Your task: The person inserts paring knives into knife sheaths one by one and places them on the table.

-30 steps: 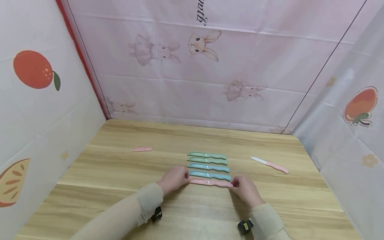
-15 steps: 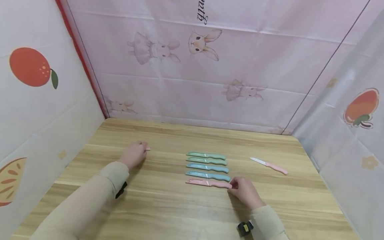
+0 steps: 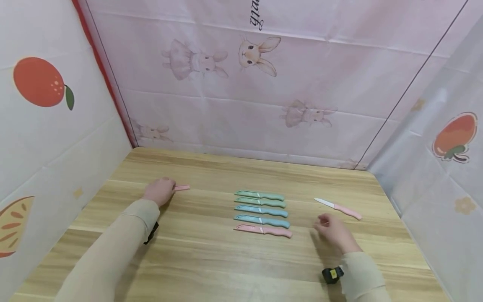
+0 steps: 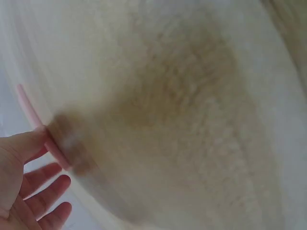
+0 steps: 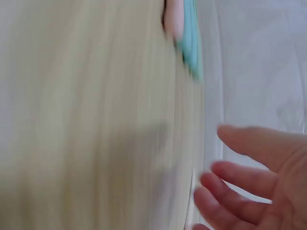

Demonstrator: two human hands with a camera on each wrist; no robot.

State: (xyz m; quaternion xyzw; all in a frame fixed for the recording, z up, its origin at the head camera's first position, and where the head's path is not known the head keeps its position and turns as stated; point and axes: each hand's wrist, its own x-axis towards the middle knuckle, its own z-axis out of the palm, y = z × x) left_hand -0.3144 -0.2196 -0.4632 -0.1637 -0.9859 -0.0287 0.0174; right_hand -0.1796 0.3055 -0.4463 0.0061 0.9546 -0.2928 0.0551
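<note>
At the table's left, my left hand (image 3: 159,191) pinches a pink knife sheath (image 3: 183,188) by its left end. The left wrist view shows the thumb and a finger on the sheath (image 4: 30,106), the other fingers spread loosely. My right hand (image 3: 335,234) hovers over the table with relaxed fingers, holding nothing. It is between the row of sheathed knives and a bare-bladed pink paring knife (image 3: 348,211), whose white blade points left. Nearest me in the row lies a pink sheathed knife (image 3: 277,231). Behind it lie two blue knives (image 3: 275,222) and two green ones (image 3: 272,196).
All the sheathed knives lie parallel, handles to the right, on the wood-grain table (image 3: 226,268). A pink rabbit-print sheet (image 3: 234,113) hangs along the back edge. Fruit-print sheets close off the left and right sides.
My left hand has left the tip of the front pink knife, moved left and taken hold of the loose sheath. My right hand has let go of that knife's handle and shifted right.
</note>
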